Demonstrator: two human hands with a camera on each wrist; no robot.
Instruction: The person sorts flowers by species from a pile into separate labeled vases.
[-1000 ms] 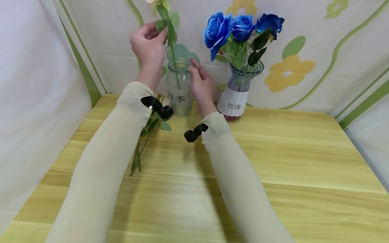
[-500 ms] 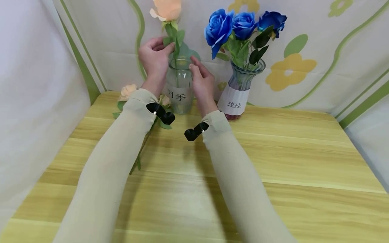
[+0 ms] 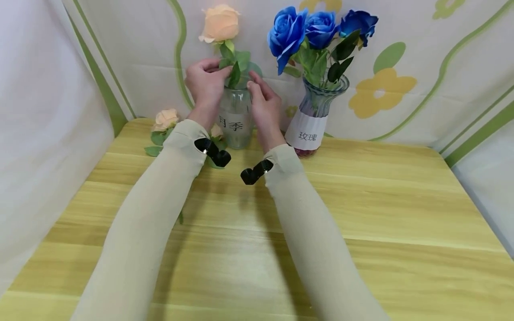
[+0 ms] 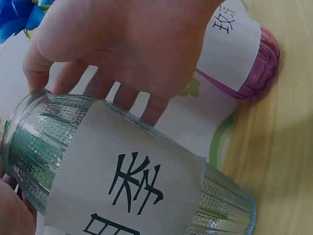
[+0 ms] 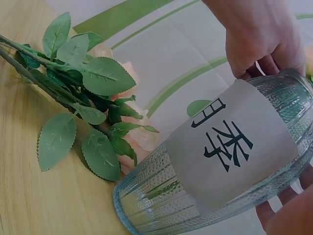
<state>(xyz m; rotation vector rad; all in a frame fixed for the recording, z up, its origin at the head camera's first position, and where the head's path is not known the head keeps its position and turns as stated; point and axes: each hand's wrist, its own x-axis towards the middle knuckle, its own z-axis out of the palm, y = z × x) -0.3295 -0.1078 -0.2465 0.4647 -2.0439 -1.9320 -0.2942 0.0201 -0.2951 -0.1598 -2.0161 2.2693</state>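
Your left hand (image 3: 205,82), in the upper middle of the head view, pinches the green leafy stem of a pale peach rose (image 3: 219,23), whose bloom stands upright near the top edge. The rose's leaves sit at the mouth of a clear, textured glass vase (image 3: 235,101) with a white paper label, and green shows through the glass. Your right hand (image 3: 266,104) holds this vase, thumb at the rim and fingers spread along its side. More peach roses with serrated green leaves (image 5: 108,76) lie left of the vase on the pale wooden surface (image 3: 381,200), partly hidden by your left sleeve. To the right stands a fluted blue-and-pink glass vase (image 3: 315,104) with three blue roses (image 3: 287,33).
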